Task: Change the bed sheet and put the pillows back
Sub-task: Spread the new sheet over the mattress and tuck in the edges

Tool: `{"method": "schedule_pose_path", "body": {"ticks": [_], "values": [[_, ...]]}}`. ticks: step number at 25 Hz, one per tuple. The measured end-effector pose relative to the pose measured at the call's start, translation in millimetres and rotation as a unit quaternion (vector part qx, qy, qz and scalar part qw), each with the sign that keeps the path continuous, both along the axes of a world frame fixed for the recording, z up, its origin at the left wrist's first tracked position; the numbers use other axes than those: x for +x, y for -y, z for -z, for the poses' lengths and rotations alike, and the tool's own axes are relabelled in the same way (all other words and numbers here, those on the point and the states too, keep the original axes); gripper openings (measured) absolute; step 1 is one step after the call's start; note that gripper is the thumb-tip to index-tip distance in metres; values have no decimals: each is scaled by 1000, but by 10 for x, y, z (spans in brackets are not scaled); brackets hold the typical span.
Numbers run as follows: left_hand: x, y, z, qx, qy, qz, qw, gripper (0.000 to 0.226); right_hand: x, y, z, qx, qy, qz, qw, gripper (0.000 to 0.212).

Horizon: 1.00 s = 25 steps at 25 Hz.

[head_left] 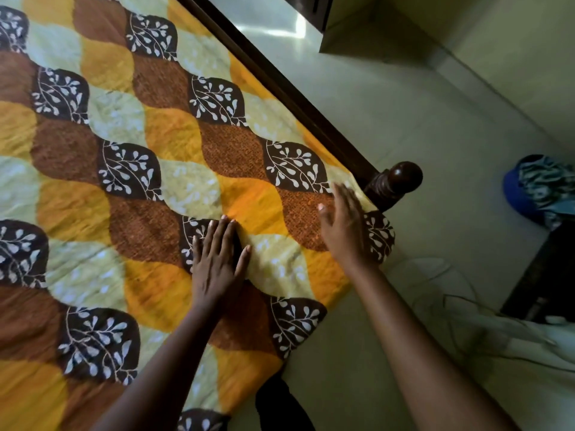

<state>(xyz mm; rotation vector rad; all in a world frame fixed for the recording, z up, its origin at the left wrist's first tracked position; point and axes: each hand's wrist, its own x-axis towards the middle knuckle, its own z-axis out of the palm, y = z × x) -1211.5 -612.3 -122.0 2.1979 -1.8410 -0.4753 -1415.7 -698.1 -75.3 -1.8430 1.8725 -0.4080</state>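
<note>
A person is pressing the left hand (pixel 217 262) flat, fingers straight, on the patterned bed sheet (pixel 130 194) beneath it, apparently pinning the cloth while the open, blurred right hand (pixel 343 231) is smoothing toward the corner. A wooden bedpost (pixel 401 178) is crowding the right fingertips, with bare floor (pixel 435 119) lying open beyond.

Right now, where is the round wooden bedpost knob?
In the head view, the bedpost knob stands right of centre at the bed's corner, just beyond the right hand and the edge of the patterned sheet.
</note>
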Motion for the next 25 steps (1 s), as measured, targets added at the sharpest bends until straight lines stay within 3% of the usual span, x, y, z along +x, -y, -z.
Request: {"method": "schedule_pose_path", "body": {"ticks": [3,5,8,12,16,18,21,25], "values": [[-266,-428,-12,-35,23,3,999,66,315,-642,247,-51,-60,-236,969,55],[-371,-749,91,-36,39,16,998,63,223,-776,485,-80,-138,-295,942,56],[-345,-845,197,-22,64,36,997,62,-153,-603,598,-100,-184,-219,953,58],[-323,-830,143,23,39,47,998,65,-663,-567,407,-34,-143,-23,989,60],[-344,-744,-267,125,-105,-12,987,55,-739,-811,0,35,-21,-3,999,57],[-379,-879,-549,148,-202,-72,966,48,-665,-1063,-235,38,17,18,999,48],[-306,-1342,-896,153,-339,-195,907,37,-482,-1518,-504,75,65,3,995,43],[-19,-2098,-1151,130,-421,-303,845,34,-82,-1979,-660,125,104,-89,983,34]]}}
